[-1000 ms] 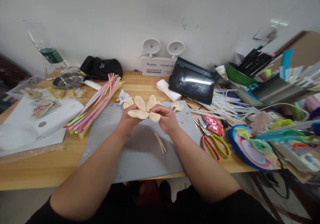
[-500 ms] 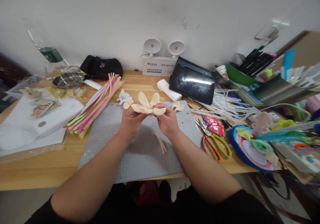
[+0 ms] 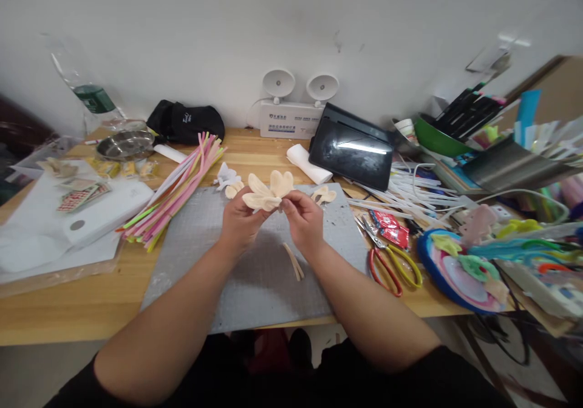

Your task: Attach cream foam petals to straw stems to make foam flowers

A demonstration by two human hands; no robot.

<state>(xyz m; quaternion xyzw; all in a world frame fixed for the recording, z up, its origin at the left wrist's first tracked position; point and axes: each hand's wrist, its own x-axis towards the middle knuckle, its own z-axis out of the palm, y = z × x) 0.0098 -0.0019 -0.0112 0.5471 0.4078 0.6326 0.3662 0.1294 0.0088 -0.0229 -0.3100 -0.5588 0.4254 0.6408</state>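
Observation:
A cream flower (image 3: 264, 190) with several rounded, fuzzy petals is held up above the grey cutting mat (image 3: 255, 299). My left hand (image 3: 241, 218) is closed on its left side, the thumb below the petals. At the flower's base on the right, my right hand (image 3: 303, 217) pinches it between thumb and fingers. Beneath the hands, a few thin cream strips (image 3: 294, 262) lie on the mat. Beyond my right hand sits another cream petal piece (image 3: 324, 195). White and cream petal pieces (image 3: 225, 178) lie behind my left hand.
Left of the mat lies a bundle of coloured pipe cleaners (image 3: 175, 192). Red-handled and yellow-handled pliers (image 3: 394, 265) rest at the right, by red packets (image 3: 392, 229) and a blue-rimmed round tray (image 3: 423, 268). A black tablet (image 3: 350, 147) leans at the back beside a white emergency light (image 3: 289, 119).
The flower has turned and tilted in my hands, its right petal now standing upright. My right fingers have shifted to its base.

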